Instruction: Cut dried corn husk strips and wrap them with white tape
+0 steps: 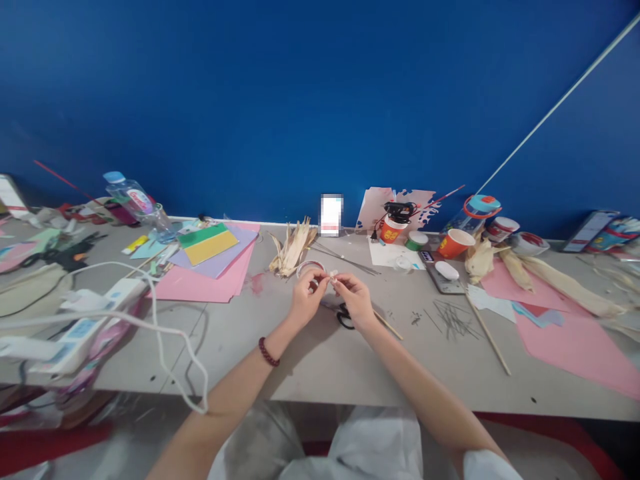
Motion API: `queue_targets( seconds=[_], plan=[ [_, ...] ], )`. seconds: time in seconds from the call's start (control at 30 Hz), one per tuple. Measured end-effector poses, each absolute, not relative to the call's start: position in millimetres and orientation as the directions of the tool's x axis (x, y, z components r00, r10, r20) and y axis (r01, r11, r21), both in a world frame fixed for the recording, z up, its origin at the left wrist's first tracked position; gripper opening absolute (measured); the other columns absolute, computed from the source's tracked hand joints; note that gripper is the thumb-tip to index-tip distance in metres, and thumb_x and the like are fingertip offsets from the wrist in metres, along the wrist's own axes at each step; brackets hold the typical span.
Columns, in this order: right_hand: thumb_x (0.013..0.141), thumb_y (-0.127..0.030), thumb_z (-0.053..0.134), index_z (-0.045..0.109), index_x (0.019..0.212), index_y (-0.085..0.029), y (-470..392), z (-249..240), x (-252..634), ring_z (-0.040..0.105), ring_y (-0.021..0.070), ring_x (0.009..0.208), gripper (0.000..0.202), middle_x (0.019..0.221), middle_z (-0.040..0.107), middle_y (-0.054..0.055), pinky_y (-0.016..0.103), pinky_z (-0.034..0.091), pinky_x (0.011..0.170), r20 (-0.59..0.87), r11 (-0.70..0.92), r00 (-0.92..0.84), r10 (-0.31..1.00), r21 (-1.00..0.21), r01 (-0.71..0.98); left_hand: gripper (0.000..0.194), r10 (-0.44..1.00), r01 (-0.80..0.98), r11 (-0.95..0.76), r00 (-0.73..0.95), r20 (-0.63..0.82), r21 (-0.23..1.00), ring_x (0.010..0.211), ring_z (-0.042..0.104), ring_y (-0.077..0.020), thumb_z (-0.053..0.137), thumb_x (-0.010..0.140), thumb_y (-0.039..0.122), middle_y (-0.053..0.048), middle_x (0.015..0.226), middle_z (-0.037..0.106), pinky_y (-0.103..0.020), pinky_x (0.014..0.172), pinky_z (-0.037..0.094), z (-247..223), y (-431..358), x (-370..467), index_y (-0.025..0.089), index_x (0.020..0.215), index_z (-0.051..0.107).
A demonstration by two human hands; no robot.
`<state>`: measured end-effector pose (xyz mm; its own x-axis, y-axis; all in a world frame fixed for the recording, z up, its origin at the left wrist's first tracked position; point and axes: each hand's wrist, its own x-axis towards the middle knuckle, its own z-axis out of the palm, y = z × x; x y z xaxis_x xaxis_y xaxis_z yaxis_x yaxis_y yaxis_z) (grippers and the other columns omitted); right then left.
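My left hand (309, 295) and my right hand (354, 298) meet over the middle of the table, fingertips pinched together. Between them is a small pale piece (333, 276), perhaps dried husk; it is too small to make out fully. Black-handled scissors (345, 316) lie beneath my hands, their blades partly covered. Behind my left hand sits a ring-shaped roll (311, 266), partly hidden by the fingers. A bundle of dried corn husks (291, 248) lies just beyond it. A thin wooden stick (389, 325) rests beside my right wrist.
Coloured paper (200, 285) and a tilted plastic bottle (137, 200) are at left, near a white power strip (95, 327) with looping cable. A phone (331, 215) leans against the blue wall. Rightward are orange paper cups (456, 243), dark wire pieces (454, 319) and pink sheets (575, 347).
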<state>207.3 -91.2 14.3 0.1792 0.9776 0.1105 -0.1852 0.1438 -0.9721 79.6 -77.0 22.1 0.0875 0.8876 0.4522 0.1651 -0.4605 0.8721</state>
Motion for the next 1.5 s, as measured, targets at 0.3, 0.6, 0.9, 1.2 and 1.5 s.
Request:
queue_targets(
  seconds=[0.3, 0.6, 0.9, 1.2, 1.5],
  plan=[
    [0.061, -0.038, 0.074, 0.065, 0.073, -0.02, -91, 15, 208, 0.046, 0.0082, 0.055, 0.023, 0.069, 0.06, -0.001, 0.023, 0.041, 0.055, 0.067, 0.108, 0.137, 0.988, -0.941, -0.321, 0.01, 0.86, 0.167, -0.51, 0.136, 0.493, 0.844, 0.075, 0.053, -0.0117, 0.049, 0.084, 0.025, -0.003, 0.084, 0.056, -0.021, 0.06, 0.043, 23, -81, 80, 0.018, 0.082, 0.056],
    [0.059, -0.038, 0.075, 0.067, 0.068, -0.02, -89, 16, 211, 0.046, 0.0089, 0.056, 0.022, 0.076, 0.061, 0.001, 0.025, 0.041, 0.056, 0.094, 0.126, 0.126, 0.988, -0.954, -0.273, 0.016, 0.868, 0.079, -0.468, 0.229, 0.441, 0.88, 0.076, 0.052, -0.0133, 0.048, 0.085, 0.032, -0.004, 0.082, 0.055, -0.022, 0.062, 0.044, 27, -78, 77, 0.018, 0.082, 0.055],
    [0.06, -0.036, 0.074, 0.068, 0.068, -0.021, -90, 20, 213, 0.046, 0.0088, 0.058, 0.018, 0.073, 0.059, -0.001, 0.024, 0.039, 0.054, 0.129, 0.146, 0.076, 0.989, -0.947, -0.287, 0.02, 0.873, 0.015, -0.424, 0.274, 0.404, 0.906, 0.073, 0.053, -0.0139, 0.054, 0.082, 0.034, -0.004, 0.075, 0.056, -0.023, 0.06, 0.043, 29, -72, 72, 0.016, 0.073, 0.057],
    [0.062, -0.038, 0.074, 0.064, 0.073, -0.02, -90, 16, 213, 0.046, 0.0088, 0.057, 0.023, 0.068, 0.058, -0.002, 0.024, 0.04, 0.058, 0.05, 0.064, 0.054, 0.997, -0.947, -0.315, 0.02, 0.901, 0.087, -0.414, 0.179, 0.395, 0.906, 0.076, 0.056, -0.0156, 0.058, 0.079, 0.036, -0.006, 0.079, 0.062, -0.024, 0.061, 0.044, 28, -73, 73, 0.017, 0.079, 0.064],
    [0.06, -0.04, 0.074, 0.063, 0.072, -0.019, -91, 17, 212, 0.047, 0.0085, 0.054, 0.026, 0.063, 0.057, -0.003, 0.023, 0.039, 0.056, -0.029, -0.019, 0.019, 0.999, -0.925, -0.38, 0.018, 0.863, 0.163, -0.504, 0.143, 0.485, 0.848, 0.071, 0.055, -0.0138, 0.062, 0.077, 0.035, -0.005, 0.078, 0.062, -0.023, 0.057, 0.042, 36, -80, 75, 0.017, 0.077, 0.064]
  ],
)
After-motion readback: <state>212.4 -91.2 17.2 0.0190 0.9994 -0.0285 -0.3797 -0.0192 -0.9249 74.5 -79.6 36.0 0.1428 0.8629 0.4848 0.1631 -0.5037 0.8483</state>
